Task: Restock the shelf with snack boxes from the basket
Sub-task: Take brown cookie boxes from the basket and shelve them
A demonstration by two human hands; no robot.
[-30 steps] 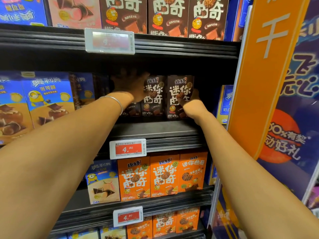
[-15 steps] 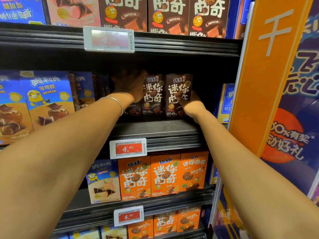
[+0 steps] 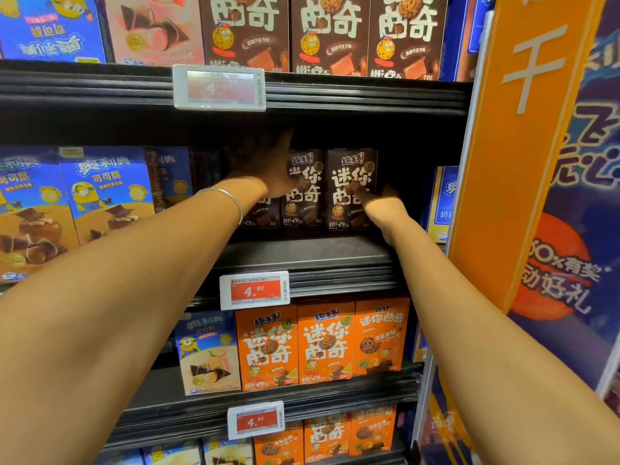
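Note:
Three dark brown snack boxes stand in a row deep on the middle shelf (image 3: 302, 256). My left hand (image 3: 265, 166), with a silver bangle on its wrist, lies with fingers spread against the front of the left brown box (image 3: 263, 218) and hides most of it. The middle brown box (image 3: 303, 196) stands free between my hands. My right hand (image 3: 380, 204) holds the right brown box (image 3: 349, 172), thumb on its front and fingers round its right side. The basket is out of view.
Blue snack boxes (image 3: 104, 193) fill the same shelf to the left. Orange boxes (image 3: 325, 340) line the shelf below, larger brown boxes (image 3: 328, 31) the shelf above. Price tags (image 3: 254, 290) clip to the shelf edges. An orange sign panel (image 3: 523, 146) bounds the right side.
Both hands stay on the brown boxes at the same spots. Only the view has shifted slightly.

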